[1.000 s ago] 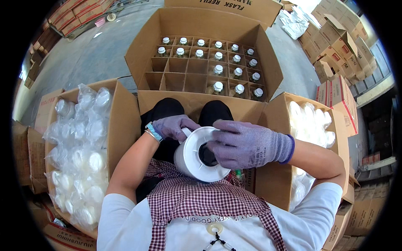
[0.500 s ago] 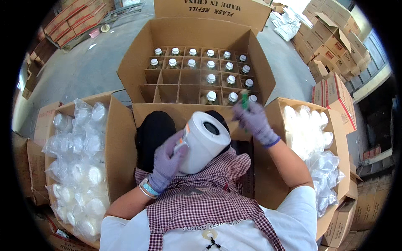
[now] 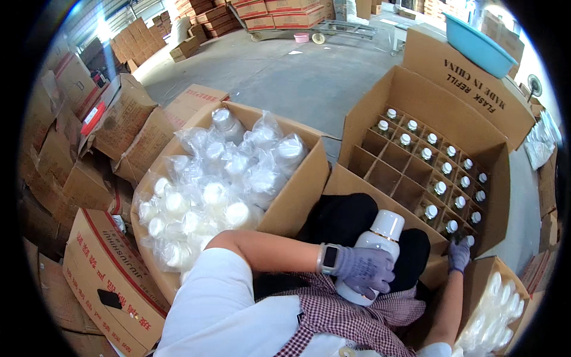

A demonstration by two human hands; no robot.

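Observation:
A glossy white vacuum flask (image 3: 385, 229) with gold rings leans across my lap, its capped end pointing away from me. Over its lower body lies my left hand (image 3: 364, 271) in a purple glove, fingers wrapped around it. My gloved right hand (image 3: 459, 256) is down at the near right corner of a divided carton (image 3: 380, 193). Its fingers close about a white-capped bottle (image 3: 470, 240); the bottle's body and some fingertips are hidden. More white-capped clear bottles (image 3: 440, 188) stand upright in the carton's cells, while several left-hand cells hold none.
At my left an open carton (image 3: 312, 187) is full of plastic-wrapped white flasks (image 3: 238, 214). Another carton with wrapped white pieces (image 3: 491, 312) stands at my right. A blue basin (image 3: 480, 44) rests on the raised flap. Stacked cartons (image 3: 134, 134) and a loaded trolley (image 3: 330, 27) stand beyond.
The view has swung left. The flask's far end now shows a cap instead of a dark opening. My right hand has lowered to the carton's corner; the green piece it held is out of sight.

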